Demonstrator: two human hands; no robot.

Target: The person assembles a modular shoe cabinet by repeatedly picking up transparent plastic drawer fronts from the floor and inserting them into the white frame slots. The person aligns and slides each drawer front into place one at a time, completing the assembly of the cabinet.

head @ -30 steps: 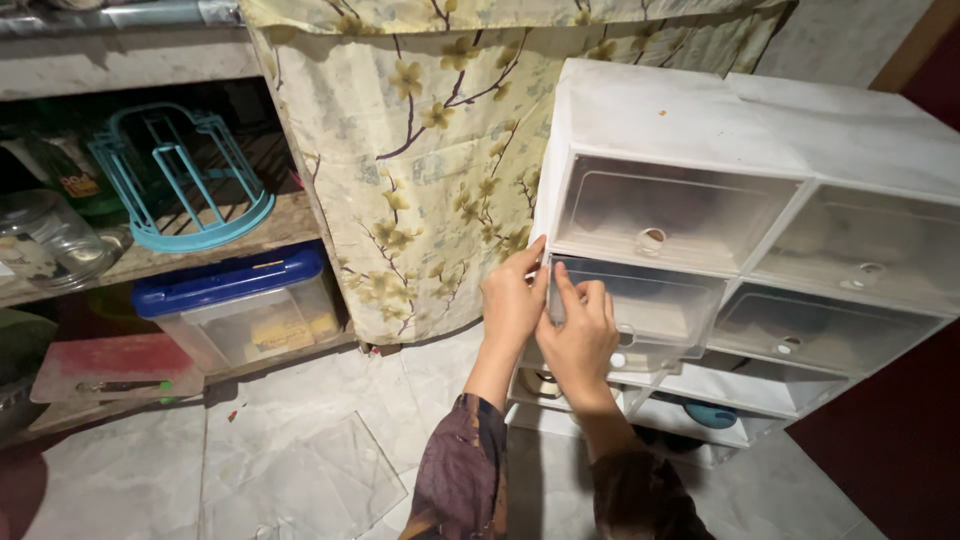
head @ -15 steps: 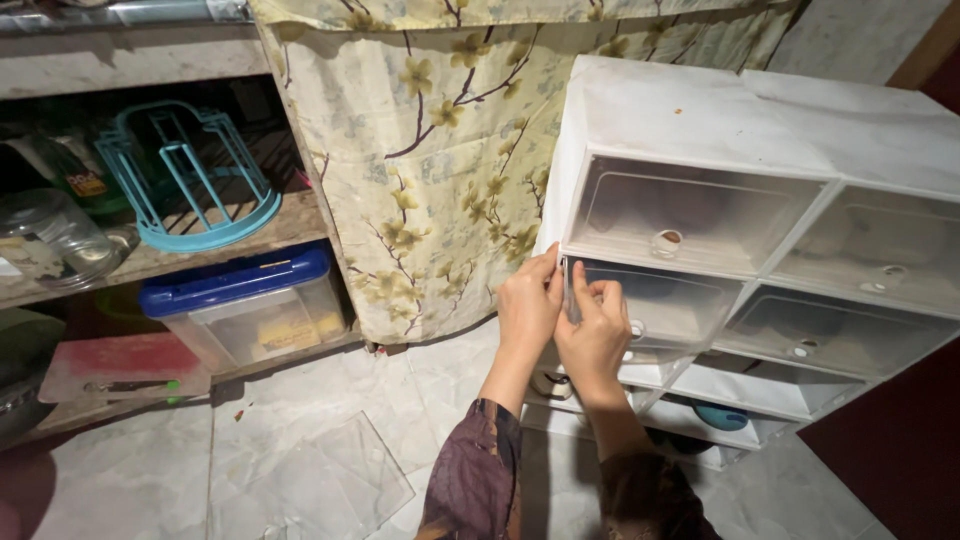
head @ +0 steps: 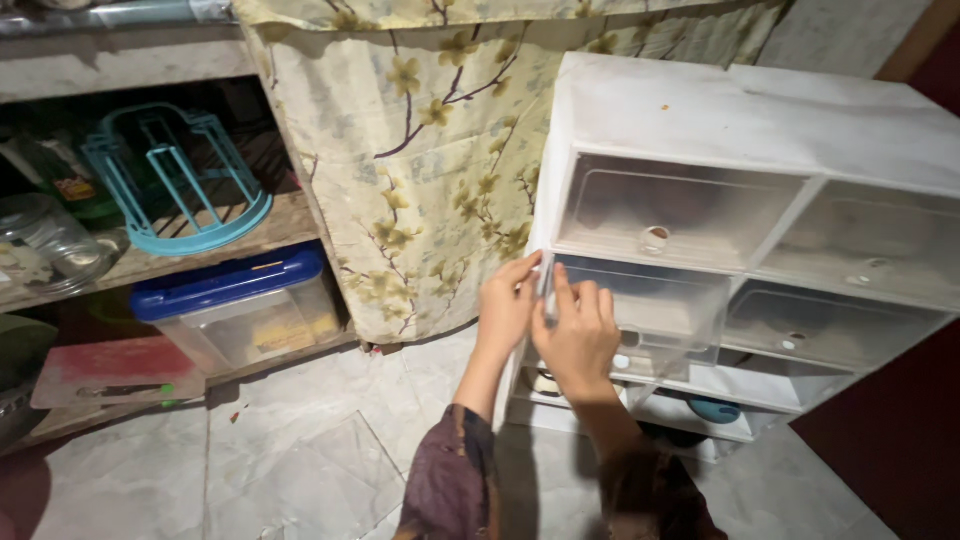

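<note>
Left hand: bare, no glove, no ring or watch in view.
Right hand: bare, no ring to be seen on the visible fingers.
Wrists and forearms: uncovered from the hands down to the cuffs.
Left sleeve: dark cloth, brown-purple, with a faint mottled or printed pattern; loose, its cuff ending partway up the forearm.
Right sleeve: the same dark patterned cloth, in shadow, blurred at the bottom edge of the view.

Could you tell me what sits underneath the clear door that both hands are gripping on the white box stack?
Under the clear door held by the left hand and right hand is an open white compartment with a small round object inside. The hands and forearm cover the rest.
</note>
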